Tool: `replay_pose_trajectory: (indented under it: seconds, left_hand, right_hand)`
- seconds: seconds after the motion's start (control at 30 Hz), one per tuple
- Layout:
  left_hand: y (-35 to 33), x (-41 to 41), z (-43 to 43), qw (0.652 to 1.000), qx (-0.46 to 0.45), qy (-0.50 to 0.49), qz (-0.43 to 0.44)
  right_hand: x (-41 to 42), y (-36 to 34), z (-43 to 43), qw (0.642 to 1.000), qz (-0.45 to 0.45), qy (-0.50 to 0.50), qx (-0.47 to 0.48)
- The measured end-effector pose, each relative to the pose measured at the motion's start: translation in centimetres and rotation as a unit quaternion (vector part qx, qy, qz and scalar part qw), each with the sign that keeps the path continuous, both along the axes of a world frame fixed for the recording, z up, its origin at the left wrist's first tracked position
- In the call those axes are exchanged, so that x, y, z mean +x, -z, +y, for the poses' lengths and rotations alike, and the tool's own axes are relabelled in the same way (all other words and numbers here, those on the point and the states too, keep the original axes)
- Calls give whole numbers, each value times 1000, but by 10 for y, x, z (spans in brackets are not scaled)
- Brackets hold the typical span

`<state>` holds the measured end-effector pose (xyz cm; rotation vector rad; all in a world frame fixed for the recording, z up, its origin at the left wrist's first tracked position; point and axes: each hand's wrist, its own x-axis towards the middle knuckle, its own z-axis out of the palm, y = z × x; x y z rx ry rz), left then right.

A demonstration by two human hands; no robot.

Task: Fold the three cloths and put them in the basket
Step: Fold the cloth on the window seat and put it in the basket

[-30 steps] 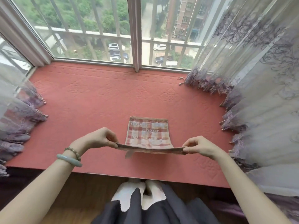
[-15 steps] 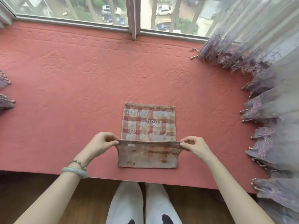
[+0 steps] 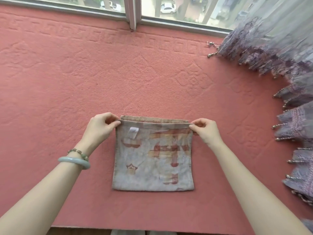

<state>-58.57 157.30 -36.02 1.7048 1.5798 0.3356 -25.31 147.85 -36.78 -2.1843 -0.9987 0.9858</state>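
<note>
One checked cloth (image 3: 153, 156) lies folded in half on the red mat (image 3: 67, 85), its pale faded back side up with a white label near the top left. The folded-over edge sits just short of the far edge beneath it. My left hand (image 3: 100, 127) pinches the top left corner of the upper layer. My right hand (image 3: 205, 130) pinches the top right corner. No other cloth and no basket are in view.
A purple lace curtain (image 3: 284, 53) with beaded fringe hangs over the mat's right side. The window frame (image 3: 133, 14) runs along the far edge. The mat's front edge (image 3: 135, 228) is close to my body.
Both hands have carried the near edge of the cloth away from me and over its patterned face, until it almost meets the far edge. The view has tilted down and moved closer.
</note>
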Motion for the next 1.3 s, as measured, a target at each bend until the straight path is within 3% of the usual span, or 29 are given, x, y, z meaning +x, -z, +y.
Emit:
replay_pose_trajectory:
  seconds: [0.43,0.6,0.73,0.9,1.07,1.3]
  left_hand:
    - [32,16,20,996,48,-9,69]
    - [31,19,13,991,78,12,111]
    - [21,14,-12,960,185,159,134]
    - [18,-15,-69,900,232,354,105]
    - [25,-42,-113,888,173,418,86]
    - [30,-57,-127,869,148,454,128]
  right_hand:
    - [-3,21,21,994,-106,13,-37]
    - [-8,17,20,990,-137,-33,-19]
    - [-15,-5,-3,985,-119,-125,5]
    - [-28,-4,-70,941,-120,-315,-16]
    - [-34,5,-127,893,-148,-425,-14]
    - [-32,11,-147,857,-216,-467,-33]
